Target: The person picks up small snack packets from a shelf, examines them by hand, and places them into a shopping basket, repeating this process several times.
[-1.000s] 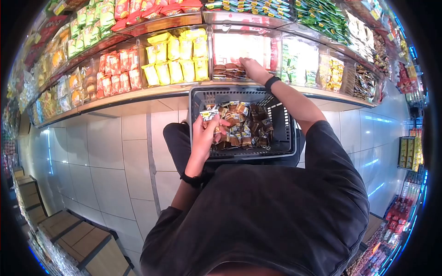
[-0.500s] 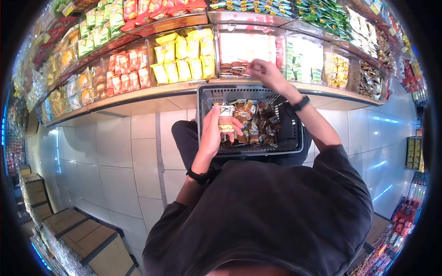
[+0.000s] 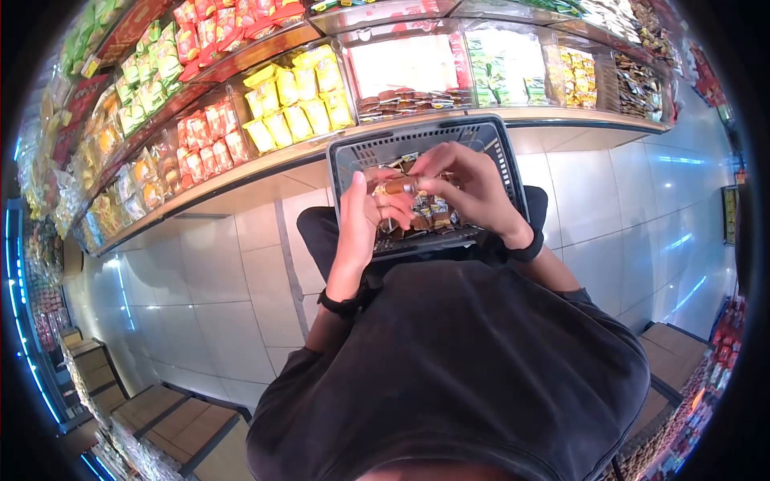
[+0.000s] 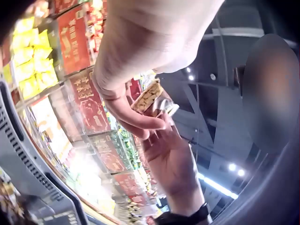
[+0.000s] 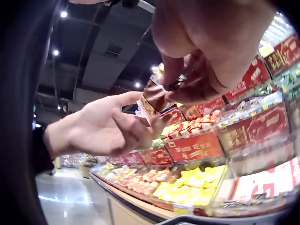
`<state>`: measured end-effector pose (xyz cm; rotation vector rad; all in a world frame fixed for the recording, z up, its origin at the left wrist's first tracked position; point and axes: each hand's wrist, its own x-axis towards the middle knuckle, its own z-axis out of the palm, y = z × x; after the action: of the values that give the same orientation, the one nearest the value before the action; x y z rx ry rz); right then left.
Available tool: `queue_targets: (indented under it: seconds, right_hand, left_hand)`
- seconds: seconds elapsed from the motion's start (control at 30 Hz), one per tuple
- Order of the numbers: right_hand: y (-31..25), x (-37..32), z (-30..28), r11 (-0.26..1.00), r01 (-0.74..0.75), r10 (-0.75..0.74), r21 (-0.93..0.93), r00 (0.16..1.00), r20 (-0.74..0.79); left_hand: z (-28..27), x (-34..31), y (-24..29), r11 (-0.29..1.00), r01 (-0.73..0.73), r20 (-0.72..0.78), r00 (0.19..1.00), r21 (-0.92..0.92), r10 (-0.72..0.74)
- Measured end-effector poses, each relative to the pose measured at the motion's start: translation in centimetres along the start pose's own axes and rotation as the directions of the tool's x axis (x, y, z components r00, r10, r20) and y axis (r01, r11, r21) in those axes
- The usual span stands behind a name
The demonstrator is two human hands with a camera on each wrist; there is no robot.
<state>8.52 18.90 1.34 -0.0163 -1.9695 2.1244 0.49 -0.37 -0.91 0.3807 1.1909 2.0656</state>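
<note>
Beyond my hands runs the shelf (image 3: 577, 117) — with left hand (image 3: 358, 228) and right hand (image 3: 479, 192) pinching the brown packet (image 3: 399, 186), I'd grip lightly, over the basket (image 3: 401, 143).

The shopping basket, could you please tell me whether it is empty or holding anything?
The basket is not empty: small wrapped packets are visible inside it.

A light wood-edged shelf (image 3: 277, 178) carried clear bins in a row, the yellow packets (image 3: 293, 100) standing in two tiers in one of them. Just left of the yellow packets were red packets (image 3: 210, 144); just right of them, dark brown packets (image 3: 413, 102) lay low in their bin. Farther right of the yellow packets came green-and-white packets (image 3: 507, 68), then small yellow-orange packets (image 3: 577, 76).
</note>
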Motion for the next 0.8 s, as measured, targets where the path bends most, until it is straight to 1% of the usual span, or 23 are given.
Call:
queue_targets:
  seconds: [0.03,0.07,0.1,0.13,0.2,0.23,0.27,0.3,0.33,0.4,0.47,0.53,0.6,0.63,0.8]
  right_hand:
    - [-0.6,-0.1,-0.4,0.958,0.211,-0.192,-0.192,0.975,0.113]
    - [-1.1,-0.2,-0.7,0.838,0.421,-0.347,-0.348,0.902,0.256]
    - [-1.6,-0.5,-0.9,0.801,0.435,-0.331,-0.411,0.894,0.302]
    - [-1.7,-0.6,-0.9,0.802,0.433,-0.330,-0.411,0.895,0.299]
    - [-1.8,-0.7,-1.1,0.654,0.569,-0.453,-0.498,0.822,0.344]
    - [-1.4,-0.7,-1.2,0.655,0.567,-0.452,-0.500,0.824,0.342]
    - [-0.8,-0.7,-1.4,0.620,0.580,-0.494,-0.529,0.812,0.311]
    - [-0.4,-0.7,-1.5,0.583,0.589,-0.535,-0.559,0.796,0.281]
    - [-0.4,-0.6,-1.6,0.586,0.586,-0.535,-0.560,0.799,0.277]
    - [-0.8,-0.4,-1.5,0.565,0.606,-0.587,-0.559,0.772,0.244]
    - [-1.3,-0.5,-1.1,0.595,0.596,-0.588,-0.539,0.780,0.214]
    - [-1.4,-0.3,-1.0,0.586,0.622,-0.623,-0.519,0.756,0.202]
    - [-1.2,-0.4,-1.0,0.585,0.625,-0.627,-0.516,0.753,0.202]
    - [-1.2,-0.3,-1.0,0.580,0.632,-0.633,-0.515,0.747,0.203]
    - [-1.4,-0.2,-0.6,0.606,0.627,-0.628,-0.489,0.755,0.190]
  left_hand:
    - [0.0,-0.2,0.8,0.996,0.092,-0.008,0.996,0.010,-0.091]
    - [-0.1,-0.4,1.3,0.983,0.184,-0.017,0.983,0.018,-0.183]
    - [-0.2,-0.6,1.4,0.985,0.172,-0.004,0.985,0.012,-0.172]
    - [0.1,-0.8,1.5,0.984,0.175,-0.003,0.985,0.013,-0.175]
    - [0.9,-1.3,2.0,0.994,0.080,-0.016,0.997,0.080,-0.079]
    - [1.0,-1.5,2.3,0.997,0.061,0.017,0.998,0.043,-0.062]
    - [1.3,-1.9,2.5,0.997,0.064,0.019,0.998,0.044,-0.065]
    - [1.6,-2.2,2.9,0.994,0.019,0.048,0.999,0.108,-0.024]
    - [1.9,-2.6,3.2,0.985,-0.027,0.079,0.997,0.169,0.014]
    - [2.7,-3.0,3.7,0.990,-0.039,0.096,0.995,0.138,0.026]
    - [3.4,-3.4,4.0,0.973,-0.096,0.123,0.990,0.210,0.072]
    - [3.4,-3.7,4.1,0.973,-0.095,0.135,0.989,0.212,0.068]
    - [3.4,-3.8,4.1,0.969,-0.142,0.161,0.981,0.204,0.110]
    - [3.4,-3.9,4.2,0.969,-0.141,0.161,0.981,0.205,0.109]
    - [3.5,-4.0,4.3,0.960,-0.169,0.185,0.974,0.223,0.129]
